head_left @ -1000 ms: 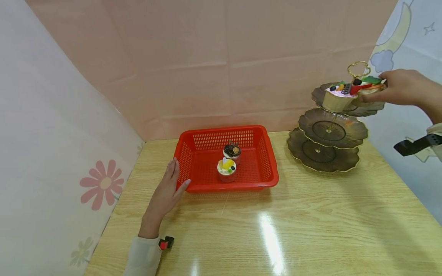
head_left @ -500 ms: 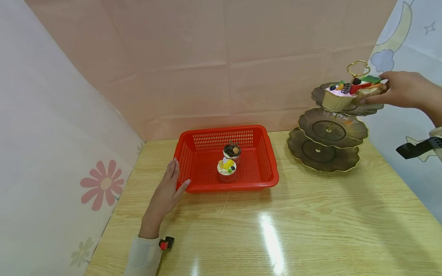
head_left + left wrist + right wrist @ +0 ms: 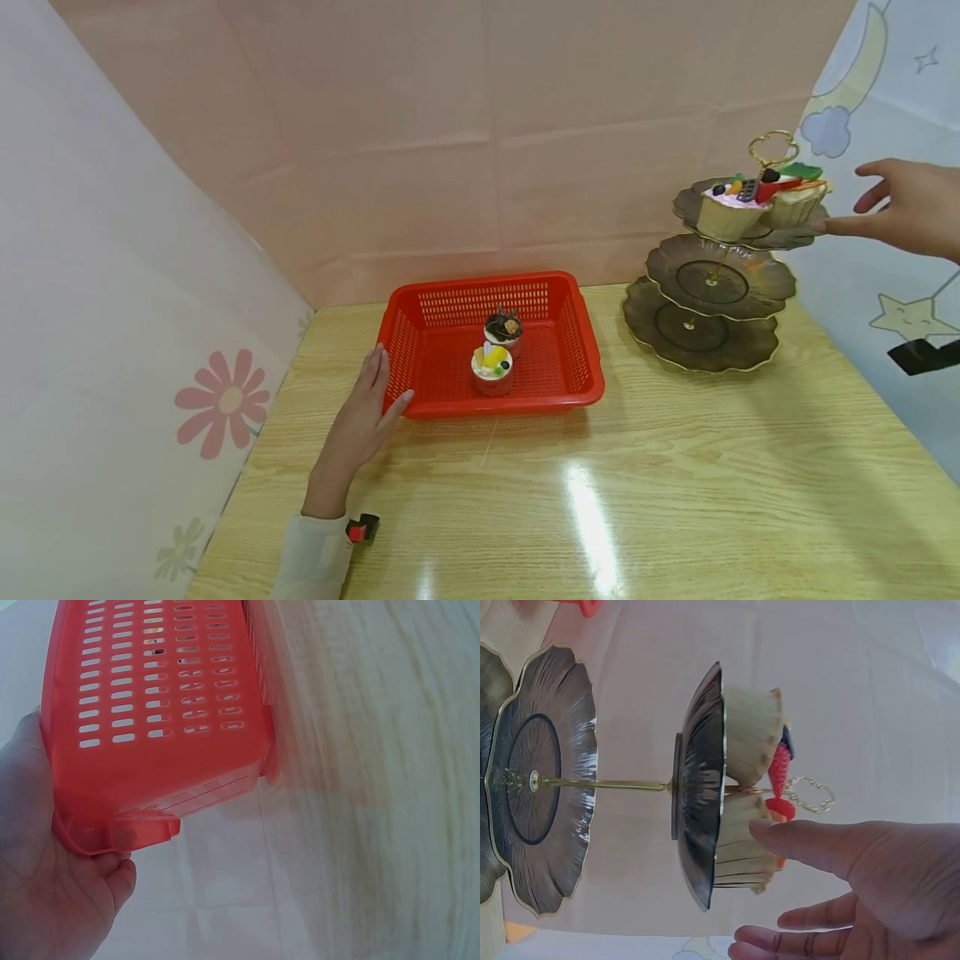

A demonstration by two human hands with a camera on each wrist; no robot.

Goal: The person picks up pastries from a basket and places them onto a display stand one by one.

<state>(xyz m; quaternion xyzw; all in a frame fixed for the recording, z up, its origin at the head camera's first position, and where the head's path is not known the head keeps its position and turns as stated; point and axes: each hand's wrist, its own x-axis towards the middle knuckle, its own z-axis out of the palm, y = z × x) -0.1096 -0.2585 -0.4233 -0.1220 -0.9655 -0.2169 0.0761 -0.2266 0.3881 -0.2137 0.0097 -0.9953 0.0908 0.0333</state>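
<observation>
My left hand [image 3: 358, 423] rests along the left rim of a red plastic basket [image 3: 525, 408], fingers straight. Inside the basket stand a cupcake with yellow fruit [image 3: 492, 371] and a chocolate-topped cupcake [image 3: 503, 327]. My right hand [image 3: 911, 204] is just right of the three-tier cake stand [image 3: 720, 279], its fingers spread and holding nothing. On the top tier two cupcakes sit side by side: a pink-cream cupcake [image 3: 727, 218] and a fruit-topped cupcake [image 3: 795, 207]. In the right wrist view, the thumb [image 3: 810, 844] overlaps the nearer cupcake [image 3: 742, 844]; contact is unclear.
The stand's gold ring handle [image 3: 773, 148] rises above the top tier. Its middle tier [image 3: 678, 271] and bottom tier [image 3: 660, 333] bear nothing. A wooden table [image 3: 525, 508] carries basket and stand, with a cloth backdrop [image 3: 375, 167] behind.
My right hand has let go of the fruit-topped cupcake and drawn back to the right, its fingers opening. That cupcake stays on the top tier. The left hand has not moved.
</observation>
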